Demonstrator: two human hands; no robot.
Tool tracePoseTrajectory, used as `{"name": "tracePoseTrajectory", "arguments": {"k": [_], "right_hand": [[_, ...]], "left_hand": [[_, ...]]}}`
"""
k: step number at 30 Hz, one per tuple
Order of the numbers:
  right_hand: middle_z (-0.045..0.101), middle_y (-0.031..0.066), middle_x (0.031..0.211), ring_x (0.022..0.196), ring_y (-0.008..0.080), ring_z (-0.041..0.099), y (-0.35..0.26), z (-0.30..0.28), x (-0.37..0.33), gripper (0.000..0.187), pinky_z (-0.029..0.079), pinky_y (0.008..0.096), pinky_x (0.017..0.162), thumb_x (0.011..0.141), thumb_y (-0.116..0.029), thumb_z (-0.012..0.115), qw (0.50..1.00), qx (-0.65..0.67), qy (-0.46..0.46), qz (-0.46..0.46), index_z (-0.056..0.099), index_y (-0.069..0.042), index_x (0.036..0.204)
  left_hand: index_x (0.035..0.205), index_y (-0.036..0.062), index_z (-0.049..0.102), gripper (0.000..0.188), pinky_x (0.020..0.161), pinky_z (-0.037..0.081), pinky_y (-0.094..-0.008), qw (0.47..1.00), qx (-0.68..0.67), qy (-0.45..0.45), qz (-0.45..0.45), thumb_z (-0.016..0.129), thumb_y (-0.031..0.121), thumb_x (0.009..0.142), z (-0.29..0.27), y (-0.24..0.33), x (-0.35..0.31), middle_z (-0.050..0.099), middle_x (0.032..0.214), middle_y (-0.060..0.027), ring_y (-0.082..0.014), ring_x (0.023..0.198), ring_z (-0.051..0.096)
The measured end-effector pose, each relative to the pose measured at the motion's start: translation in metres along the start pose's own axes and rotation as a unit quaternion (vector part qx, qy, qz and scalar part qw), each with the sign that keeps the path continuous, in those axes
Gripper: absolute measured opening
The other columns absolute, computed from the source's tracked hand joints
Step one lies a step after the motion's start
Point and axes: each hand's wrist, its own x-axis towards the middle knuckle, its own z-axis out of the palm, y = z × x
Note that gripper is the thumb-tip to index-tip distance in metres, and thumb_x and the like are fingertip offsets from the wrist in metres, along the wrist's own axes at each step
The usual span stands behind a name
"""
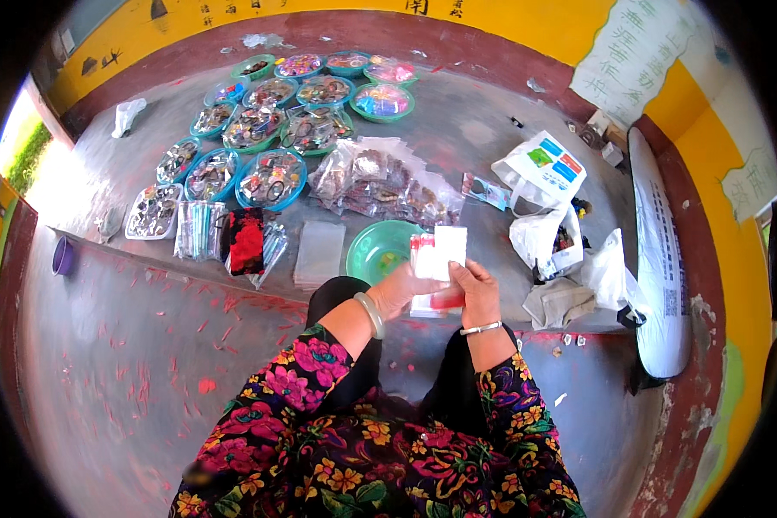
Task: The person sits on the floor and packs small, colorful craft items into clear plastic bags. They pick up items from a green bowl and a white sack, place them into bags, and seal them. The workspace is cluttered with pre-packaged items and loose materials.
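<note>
The concrete platform looked grey, matt and scuffed. Just above its front edge, near the middle, the card stood upright in the hands: white, flat, stiff-looking and oblong, its face plain. Flat red-and-white pieces showed directly beside it, partly covered by it. The right hand had its grip clamped on the card's lower edge, thumb in front. The left hand had its grip closed on the pieces from below, its fingertips mostly hidden. A smooth, pale bangle circled the left wrist, a thin silvery one the right.

Behind the hands, near the front edge, sat a round basin of translucent green plastic. Left of it lay a stack of filmy clear sleeves, then a red-and-black pouch. Crinkled clear bags spread behind the basin. Round plastic bowls, blue and green, filled the platform toward its back left corner. Toward the right edge slumped a soft white bag and a limp, greyish cloth.
</note>
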Motion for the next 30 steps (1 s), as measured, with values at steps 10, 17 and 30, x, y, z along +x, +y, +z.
{"name": "tracePoseTrajectory", "arguments": {"k": [10, 17, 30], "right_hand": [[0.05, -0.0042, 0.065, 0.057, 0.0065, 0.049, -0.008, -0.051, 0.02, 0.008, 0.037, 0.0193, 0.05, 0.083, -0.008, 0.055, 0.985, 0.122, 0.117, -0.042, 0.05, -0.008, 0.077], [0.057, 0.0035, 0.085, 0.079, 0.0161, 0.058, -0.005, -0.095, 0.035, 0.005, 0.048, 0.0306, 0.072, 0.083, -0.005, 0.052, 0.983, 0.158, 0.092, -0.022, 0.052, -0.005, 0.089], [0.058, 0.0077, 0.087, 0.08, 0.0248, 0.058, -0.012, -0.097, 0.035, 0.008, 0.049, 0.0385, 0.071, 0.084, -0.008, 0.051, 0.989, 0.138, 0.018, 0.042, 0.051, -0.004, 0.092]], "left_hand": [[0.108, 0.0054, 0.053, 0.035, 0.076, 0.049, -0.0342, 0.994, -0.044, 0.09, -0.033, 0.064, 0.006, 0.075, -0.014, -0.015, 0.015, 0.06, 0.096, -0.0056, -0.0186, 0.087, 0.06], [0.105, -0.0021, 0.05, 0.029, 0.07, 0.053, -0.04, 0.962, -0.037, 0.261, 0.071, 0.056, 0.001, 0.077, -0.06, -0.007, 0.018, 0.059, 0.094, -0.0132, -0.0266, 0.081, 0.062], [0.095, -0.0021, 0.056, 0.022, 0.067, 0.048, -0.036, 0.864, 0.01, 0.474, 0.17, 0.056, 0.001, 0.073, -0.225, 0.027, -0.079, 0.06, 0.085, -0.0107, -0.024, 0.075, 0.06]]}}
